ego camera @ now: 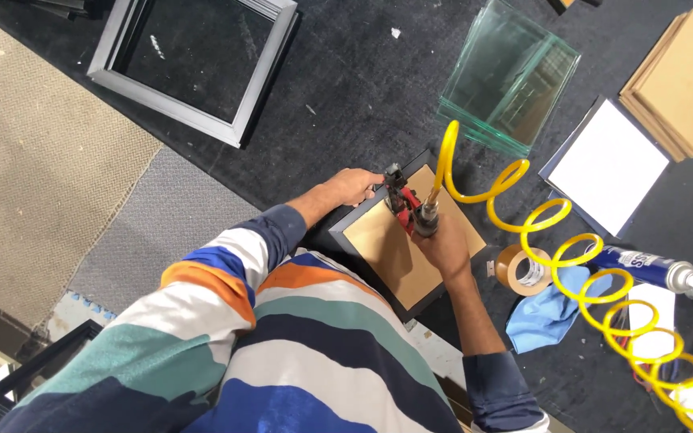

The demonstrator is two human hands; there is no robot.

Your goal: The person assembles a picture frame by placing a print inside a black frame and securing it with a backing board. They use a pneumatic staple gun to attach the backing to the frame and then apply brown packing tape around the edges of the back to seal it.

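The frame (411, 248) lies face down on the dark mat (346, 88), brown backing up; it looks stiff and light, best steadied by its rim. The left hand (352, 186) grips its far corner. The right hand (443, 244) is clamped on the red air tool (407, 207), fed by a yellow coiled hose (555, 240).

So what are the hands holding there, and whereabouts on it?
The right hand grips a red air tool by its rear body, at the yellow coiled hose. The left hand steadies the black picture frame at its corner.
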